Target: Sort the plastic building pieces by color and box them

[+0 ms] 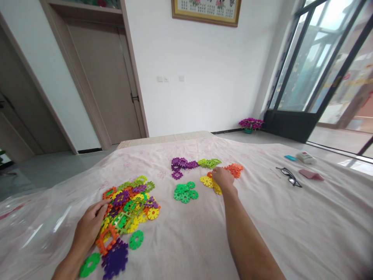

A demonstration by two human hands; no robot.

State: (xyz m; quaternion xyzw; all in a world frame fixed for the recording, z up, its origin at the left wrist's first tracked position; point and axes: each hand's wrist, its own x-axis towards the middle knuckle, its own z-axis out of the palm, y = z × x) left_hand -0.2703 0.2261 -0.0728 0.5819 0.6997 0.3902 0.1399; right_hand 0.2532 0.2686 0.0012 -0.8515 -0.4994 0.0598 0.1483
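Observation:
At the left edge of a mixed pile of plastic snowflake building pieces (128, 210), my left hand (91, 219) rests with its fingers stretched out, touching the pile. My right hand (223, 178) reaches forward with fingers drawn together, between the orange pieces (235, 170) and the yellow pieces (206, 181). What its fingertips hold, if anything, is hidden. Left of it lies a group of green round pieces (185, 193). Farther back are purple pieces (179, 163) and lime-green pieces (210, 163). A dark purple square piece (115, 259) and a green disc (136, 240) lie in front of the pile.
Everything lies on a pale cloth-covered surface (186, 241). Black glasses (290, 177), a pink cloth-like item (311, 174), a white pack (305, 157) and a blue item (290, 158) lie at the right. Clear plastic sheeting (35, 221) spreads along the left.

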